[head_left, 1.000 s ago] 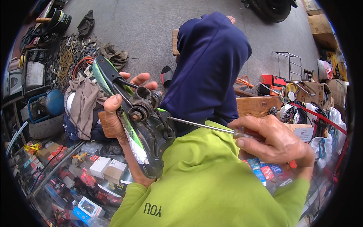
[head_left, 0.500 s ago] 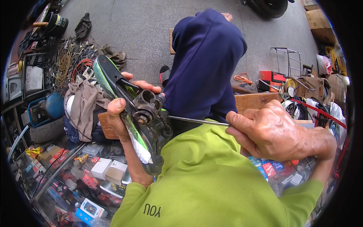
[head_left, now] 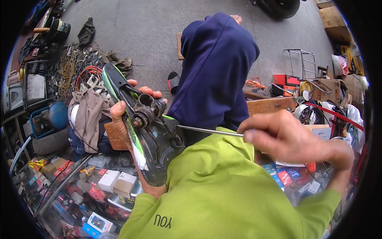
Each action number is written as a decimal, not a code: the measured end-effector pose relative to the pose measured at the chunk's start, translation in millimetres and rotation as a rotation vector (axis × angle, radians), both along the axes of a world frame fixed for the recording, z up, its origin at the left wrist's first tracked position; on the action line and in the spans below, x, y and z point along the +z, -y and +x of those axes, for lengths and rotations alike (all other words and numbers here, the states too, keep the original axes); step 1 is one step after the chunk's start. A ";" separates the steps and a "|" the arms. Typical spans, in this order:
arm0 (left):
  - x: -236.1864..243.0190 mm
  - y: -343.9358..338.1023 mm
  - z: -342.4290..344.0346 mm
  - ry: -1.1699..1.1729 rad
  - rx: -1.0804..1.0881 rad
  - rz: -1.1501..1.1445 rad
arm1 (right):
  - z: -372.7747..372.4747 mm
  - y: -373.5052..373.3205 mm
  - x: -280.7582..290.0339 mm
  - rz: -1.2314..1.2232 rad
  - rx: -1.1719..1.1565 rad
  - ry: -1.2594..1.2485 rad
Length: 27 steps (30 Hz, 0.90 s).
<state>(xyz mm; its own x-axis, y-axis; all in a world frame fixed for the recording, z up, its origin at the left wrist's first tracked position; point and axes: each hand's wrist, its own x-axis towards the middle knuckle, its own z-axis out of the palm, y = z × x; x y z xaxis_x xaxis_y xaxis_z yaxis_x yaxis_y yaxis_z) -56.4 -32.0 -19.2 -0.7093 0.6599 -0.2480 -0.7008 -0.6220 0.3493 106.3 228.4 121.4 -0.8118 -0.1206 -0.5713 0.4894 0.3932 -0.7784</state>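
Bent knees in navy trousers (head_left: 217, 79) are seen from above, and a lime-green shirt (head_left: 227, 191) is worn on the body nearer the camera. Just left of the trousers, a bicycle saddle (head_left: 153, 150) is held up with its dark underside showing; its edge is trimmed in bright green and white. A greasy metal clamp (head_left: 144, 112) is fixed to its rails, also left of the trousers. The saddle is gripped firmly by the left hand (head_left: 123, 125), with the thumb on the near edge and the fingers wrapped around the far side.

To the right of the trousers, the right hand (head_left: 284, 135), slightly blurred, is closed around the grip end of a screwdriver (head_left: 211, 130), which is hidden by the fingers. The shaft is pointed leftward across the near side of the trousers, its tip at the saddle's underside; whether contact is made cannot be told.

Well left of the trousers, a brown cloth (head_left: 89, 121) is draped over a pile, and cables (head_left: 67, 73) are heaped beyond it. Right of the trousers, a wooden board (head_left: 270, 106), a red box (head_left: 285, 80) and a metal rack (head_left: 308, 65) are seen.
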 end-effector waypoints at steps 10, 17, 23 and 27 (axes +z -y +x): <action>4.5 -5.7 8.3 -0.084 0.016 -0.024 | -16.7 -3.7 2.0 0.101 0.194 0.133; 7.2 -3.5 3.1 -0.038 0.046 -0.073 | 13.7 12.5 -2.7 0.983 0.840 -0.624; 36.2 -14.9 -9.8 -0.235 -0.037 0.229 | 11.7 2.1 50.0 0.887 0.539 -0.661; 40.3 -83.3 -19.6 -0.206 -0.136 0.713 | 29.4 -0.6 103.7 1.044 0.122 -0.472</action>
<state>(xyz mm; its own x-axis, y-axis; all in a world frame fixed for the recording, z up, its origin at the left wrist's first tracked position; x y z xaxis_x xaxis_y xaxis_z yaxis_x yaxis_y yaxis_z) -76.0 51.3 21.2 -0.5957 0.6960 0.4009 -0.7517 -0.6589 0.0269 135.7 229.0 225.1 -0.9868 0.1401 -0.0812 0.1506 0.9784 -0.1413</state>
